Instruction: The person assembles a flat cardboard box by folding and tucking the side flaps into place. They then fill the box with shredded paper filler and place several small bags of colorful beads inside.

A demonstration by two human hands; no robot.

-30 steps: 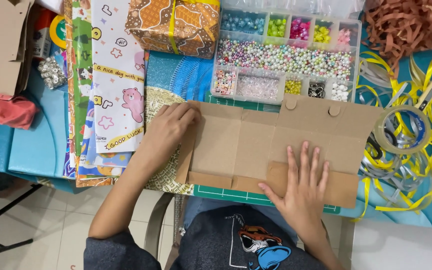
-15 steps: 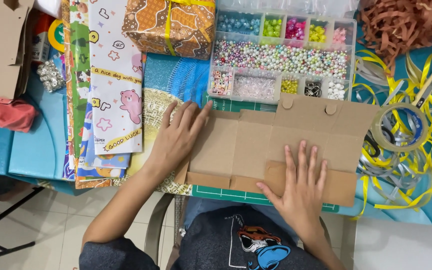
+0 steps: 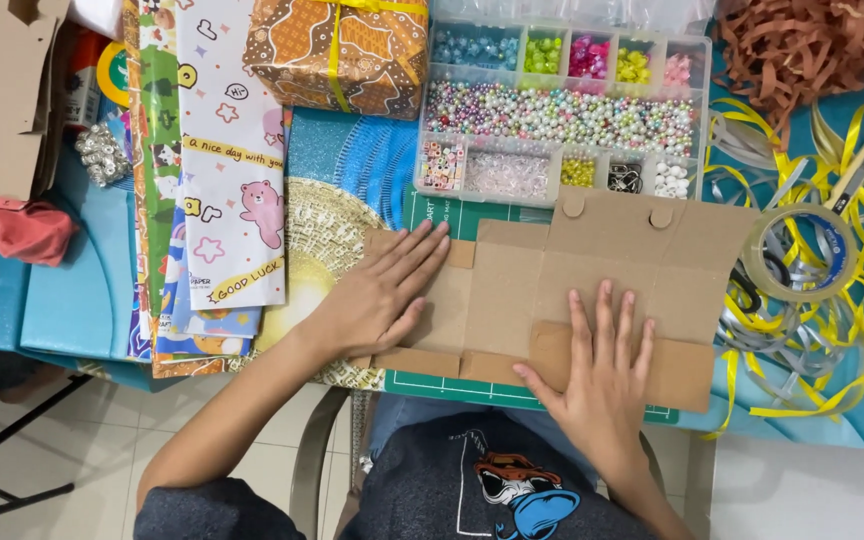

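Note:
A flat brown cardboard box blank (image 3: 552, 280) lies unfolded on a green cutting mat (image 3: 432, 212) at the table's near edge. My left hand (image 3: 382, 290) rests palm down on the blank's left flap, fingers spread and pointing up to the right. My right hand (image 3: 597, 375) presses flat on the folded lower flap, fingers apart. Neither hand grips anything.
A clear bead organiser (image 3: 552, 110) with coloured beads sits behind the cardboard. Left of it is a wrapped gift box (image 3: 337, 45) and patterned paper sheets (image 3: 227, 170). A tape roll (image 3: 800, 252), scissors (image 3: 857, 165), yellow and silver ribbons (image 3: 822, 320) and brown paper shred (image 3: 812, 45) lie right.
My left hand has slid rightward over the left flap and flattened it down. My right hand has stayed on the lower flap.

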